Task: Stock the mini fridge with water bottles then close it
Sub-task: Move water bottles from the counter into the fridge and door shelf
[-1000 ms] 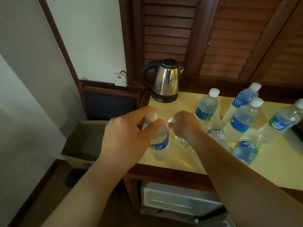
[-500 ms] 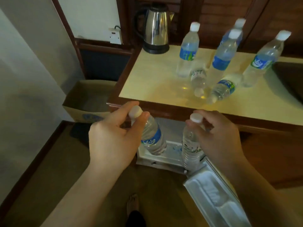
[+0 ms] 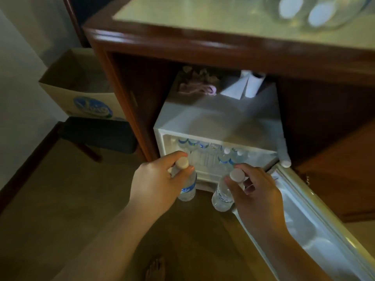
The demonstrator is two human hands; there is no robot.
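Left hand (image 3: 156, 185) closed round neck of clear plastic bottle (image 3: 187, 187), blue label, white round cap; long axis near upright, cap toward camera. Right hand (image 3: 257, 191) pinching second clear bottle (image 3: 222, 196) below its cap, same attitude. Both just in front of open white mini fridge (image 3: 219, 120), smooth-topped, boxy. Ribbed bottles (image 3: 224, 158) upright inside. Door (image 3: 316, 224) swung open, right of fridge.

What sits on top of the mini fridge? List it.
On the mini fridge: a white paper roll and a crumpled pinkish bundle, both near the back. The cabinet's shadow hides anything farther behind.
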